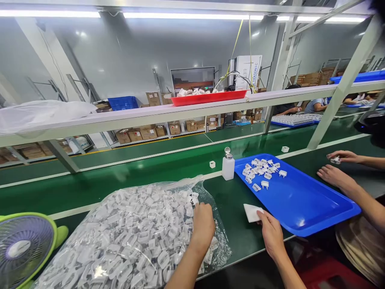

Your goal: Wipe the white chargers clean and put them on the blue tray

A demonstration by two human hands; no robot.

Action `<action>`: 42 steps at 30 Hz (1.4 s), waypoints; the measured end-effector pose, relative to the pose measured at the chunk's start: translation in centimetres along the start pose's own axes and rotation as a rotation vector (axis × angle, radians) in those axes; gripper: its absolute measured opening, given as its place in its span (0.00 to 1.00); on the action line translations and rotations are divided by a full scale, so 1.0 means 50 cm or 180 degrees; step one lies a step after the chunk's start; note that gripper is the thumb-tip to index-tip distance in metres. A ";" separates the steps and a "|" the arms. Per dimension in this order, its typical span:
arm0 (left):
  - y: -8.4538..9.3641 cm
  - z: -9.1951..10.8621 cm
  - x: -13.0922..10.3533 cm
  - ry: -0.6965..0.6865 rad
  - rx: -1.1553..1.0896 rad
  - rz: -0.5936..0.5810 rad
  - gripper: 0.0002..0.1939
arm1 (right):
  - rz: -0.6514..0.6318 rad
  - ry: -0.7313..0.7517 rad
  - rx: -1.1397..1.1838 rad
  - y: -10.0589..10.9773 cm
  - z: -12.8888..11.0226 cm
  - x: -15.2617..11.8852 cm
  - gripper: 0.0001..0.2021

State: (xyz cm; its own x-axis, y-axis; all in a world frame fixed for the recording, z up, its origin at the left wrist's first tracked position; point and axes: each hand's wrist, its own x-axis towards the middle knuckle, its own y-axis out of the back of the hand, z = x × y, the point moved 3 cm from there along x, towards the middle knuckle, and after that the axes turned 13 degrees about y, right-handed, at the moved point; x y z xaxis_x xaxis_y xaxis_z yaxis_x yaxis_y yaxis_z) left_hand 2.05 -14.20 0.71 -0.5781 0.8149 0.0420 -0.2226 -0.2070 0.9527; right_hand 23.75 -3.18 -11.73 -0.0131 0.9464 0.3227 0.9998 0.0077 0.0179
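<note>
A large clear plastic bag (129, 237) full of white plastic parts lies on the green table. My left hand (203, 224) reaches into the bag's right side with its fingers bent down; a white part shows by the fingertips, but whether it is gripped is hidden. My right hand (270, 232) pinches a flat white pad (252, 212) over the table, between the bag and a blue tray (303, 200). White plug parts (261, 168) with pins lie in the tray's far left end.
A white pump bottle (228, 164) stands beside the tray. Small white pieces (212, 164) rest near the belt. A green fan (27, 249) is at left. A person's hands (339, 176) are at right. Overhead runs a shelf with a red tray (210, 97).
</note>
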 end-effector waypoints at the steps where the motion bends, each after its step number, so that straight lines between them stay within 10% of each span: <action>1: -0.008 -0.007 0.004 0.0050 0.0045 -0.0018 0.15 | -0.0022 0.0020 0.0024 -0.001 -0.001 0.000 0.18; 8: -0.018 -0.030 -0.003 -0.0022 -0.0270 0.0001 0.14 | -0.0060 0.0006 0.0204 0.000 -0.004 -0.001 0.18; 16: -0.062 0.053 -0.101 -0.0824 -0.1205 -0.0316 0.18 | 0.0043 -0.0153 0.0471 0.000 -0.029 -0.005 0.21; 21: -0.132 0.058 -0.126 -0.1019 -0.1477 -0.0793 0.25 | 0.0222 -0.0291 0.0464 0.018 -0.061 -0.073 0.23; 29: -0.150 0.028 -0.119 -0.0439 -0.2007 -0.1105 0.35 | 0.0282 -0.0367 -0.0313 0.085 -0.077 -0.186 0.20; 35: -0.162 0.044 -0.114 -0.0676 -0.1889 -0.0706 0.17 | -0.0770 0.0750 -0.0897 0.053 -0.094 -0.180 0.13; 38: -0.166 0.045 -0.112 -0.0775 -0.1832 -0.0702 0.22 | -0.1789 0.1819 -0.1425 0.020 -0.094 -0.194 0.27; 42: -0.171 0.040 -0.112 -0.0896 -0.1766 -0.0672 0.29 | -0.2136 0.2312 -0.1779 0.006 -0.097 -0.183 0.31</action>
State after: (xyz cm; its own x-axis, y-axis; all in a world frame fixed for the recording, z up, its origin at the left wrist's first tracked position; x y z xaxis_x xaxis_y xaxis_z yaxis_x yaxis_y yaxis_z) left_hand 8.76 -15.90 -7.09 -0.2669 0.9635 0.0202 -0.7242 -0.2144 0.6555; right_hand 24.12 -13.40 -10.09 -0.7311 0.3928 0.5579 0.6436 0.1253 0.7551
